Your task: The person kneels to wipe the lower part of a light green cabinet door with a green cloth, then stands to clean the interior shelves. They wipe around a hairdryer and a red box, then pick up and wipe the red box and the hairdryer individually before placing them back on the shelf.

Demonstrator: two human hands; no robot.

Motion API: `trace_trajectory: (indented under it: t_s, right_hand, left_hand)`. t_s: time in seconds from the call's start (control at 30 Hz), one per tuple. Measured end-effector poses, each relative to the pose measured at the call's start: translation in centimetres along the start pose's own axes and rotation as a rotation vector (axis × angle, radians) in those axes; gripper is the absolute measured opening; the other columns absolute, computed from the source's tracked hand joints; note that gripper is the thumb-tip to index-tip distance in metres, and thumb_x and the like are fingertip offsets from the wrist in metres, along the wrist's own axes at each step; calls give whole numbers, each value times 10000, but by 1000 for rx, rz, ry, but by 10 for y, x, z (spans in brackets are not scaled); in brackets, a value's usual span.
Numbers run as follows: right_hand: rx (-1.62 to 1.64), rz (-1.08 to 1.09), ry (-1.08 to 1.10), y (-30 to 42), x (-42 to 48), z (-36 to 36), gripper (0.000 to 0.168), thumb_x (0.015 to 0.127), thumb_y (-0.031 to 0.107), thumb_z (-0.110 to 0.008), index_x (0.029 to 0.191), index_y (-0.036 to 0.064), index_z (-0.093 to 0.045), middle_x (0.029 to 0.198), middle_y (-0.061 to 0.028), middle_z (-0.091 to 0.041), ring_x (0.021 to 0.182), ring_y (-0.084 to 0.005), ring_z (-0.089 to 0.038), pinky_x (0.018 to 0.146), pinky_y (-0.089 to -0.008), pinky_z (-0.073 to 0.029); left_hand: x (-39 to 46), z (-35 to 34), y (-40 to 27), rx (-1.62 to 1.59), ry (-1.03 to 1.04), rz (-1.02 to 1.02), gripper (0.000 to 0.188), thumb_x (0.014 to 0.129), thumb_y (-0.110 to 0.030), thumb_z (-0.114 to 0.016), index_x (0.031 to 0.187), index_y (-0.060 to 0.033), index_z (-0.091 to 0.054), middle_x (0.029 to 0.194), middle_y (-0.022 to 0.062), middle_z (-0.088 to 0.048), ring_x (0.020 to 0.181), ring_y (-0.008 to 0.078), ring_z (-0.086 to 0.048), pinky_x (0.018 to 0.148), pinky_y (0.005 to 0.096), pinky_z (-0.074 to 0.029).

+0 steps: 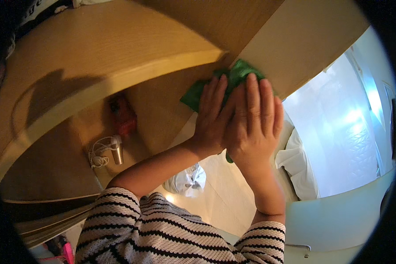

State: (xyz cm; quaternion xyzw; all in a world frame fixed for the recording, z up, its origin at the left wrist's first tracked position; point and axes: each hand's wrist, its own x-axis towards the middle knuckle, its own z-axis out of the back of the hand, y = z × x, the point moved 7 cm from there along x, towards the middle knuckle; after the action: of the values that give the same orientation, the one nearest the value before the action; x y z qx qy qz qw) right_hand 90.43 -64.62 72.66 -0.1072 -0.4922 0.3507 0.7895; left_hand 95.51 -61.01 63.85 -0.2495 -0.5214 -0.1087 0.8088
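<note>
My left hand [213, 115] and my right hand [255, 125] lie side by side on a green cloth [242, 71]. Both press it against the upright wooden panel [287, 49] of a shelf unit, with the fingers pointing up and away. Parts of the cloth stick out past the fingertips and to the left of my left hand; a small bit shows below, between the wrists. The curved end of a wooden shelf [168, 61] juts out just left of the cloth. How far the fingers grip the cloth is partly hidden.
Under the shelf are a red object [123, 115] and a metallic cylinder [117, 153] beside a coiled white cord [99, 160]. A tied white plastic bag [193, 181] is low down, beyond my left forearm. White fabric [298, 165] hangs at the right, near a pale curved surface [336, 217].
</note>
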Motion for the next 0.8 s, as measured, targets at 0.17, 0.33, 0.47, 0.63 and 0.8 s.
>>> trace_trajectory:
  t_s: [0.17,0.33,0.47,0.63,0.8]
  right_hand:
    - [92,142,132,46,-63,-49,375,765,162,-515,1081,-6,-624,1310,-147,-496,1255,-289,-431,1009,-392,-341]
    - [277,177,239,95,-134,-106,370,747,141,-536,1044,-66,-611,1334,-160,-458,1257,-295,-418,1008,-396,-348]
    - [337,206,289,111,-165,-121,409,762,155,-513,1088,-81,-584,1346,-165,-437,1253,-294,-409,1015,-380,-342]
    - [308,159,173,90,-131,-95,382,763,159,-509,1055,-73,-595,1311,-172,-476,1218,-308,-445,993,-394,-353]
    - [220,63,97,85,-119,-88,386,762,145,-496,1093,-14,-615,1310,-133,-490,1212,-284,-461,970,-399,-367]
  left_hand:
    - [-95,-38,29,74,94,41,545,873,-259,-531,1334,-13,-374,1355,289,-305,1245,445,-328,1038,512,-274]
    - [-189,-68,53,113,331,117,552,859,-224,-528,1333,-18,-336,1307,301,-322,1209,475,-334,1032,498,-294]
    - [-251,-101,67,21,390,261,583,866,-191,-520,1359,-16,-263,1314,332,-277,1232,497,-286,1053,517,-262]
    - [-202,-83,58,55,317,188,600,874,-220,-518,1360,20,-260,1362,328,-243,1264,487,-267,1066,521,-239]
    - [-170,-61,45,42,222,176,595,870,-249,-508,1358,18,-296,1373,322,-244,1278,480,-257,1073,521,-221]
